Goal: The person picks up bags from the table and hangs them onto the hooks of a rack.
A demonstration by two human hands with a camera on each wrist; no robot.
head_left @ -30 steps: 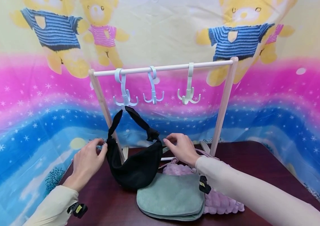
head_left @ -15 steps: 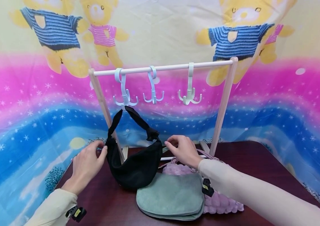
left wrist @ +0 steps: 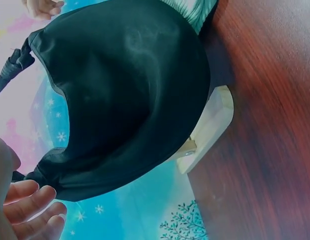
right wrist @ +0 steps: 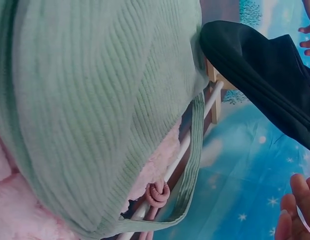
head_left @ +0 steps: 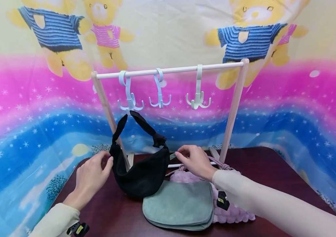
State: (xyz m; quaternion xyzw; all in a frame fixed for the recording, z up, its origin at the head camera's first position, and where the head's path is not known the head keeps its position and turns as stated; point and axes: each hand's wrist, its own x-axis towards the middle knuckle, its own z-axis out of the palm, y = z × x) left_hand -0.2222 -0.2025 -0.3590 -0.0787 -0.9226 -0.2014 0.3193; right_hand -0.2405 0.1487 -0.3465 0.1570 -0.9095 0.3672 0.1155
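Note:
A black shoulder bag (head_left: 144,177) hangs by its knotted strap from the leftmost light-blue hook (head_left: 130,103) on the rack. My left hand (head_left: 92,174) is at the bag's left end, its loosely bent fingertips right by the edge; in the left wrist view its fingers (left wrist: 35,202) overlap the bag's corner. To the right of the bag, my right hand (head_left: 195,161) is held in the air with relaxed fingers and nothing in them. Below it a green corduroy bag (head_left: 179,205) lies on top of a fluffy pink bag (head_left: 233,210).
The wooden rack (head_left: 170,70) also carries a second light-blue hook (head_left: 160,98) and a pale green hook (head_left: 198,98), both bare. It stands at the back of the dark red table (head_left: 274,184). A curtain printed with bears hangs behind.
My right hand has drawn slightly right and down, away from the black bag. My left hand has sunk a little. The black bag stays hanging on the hook.

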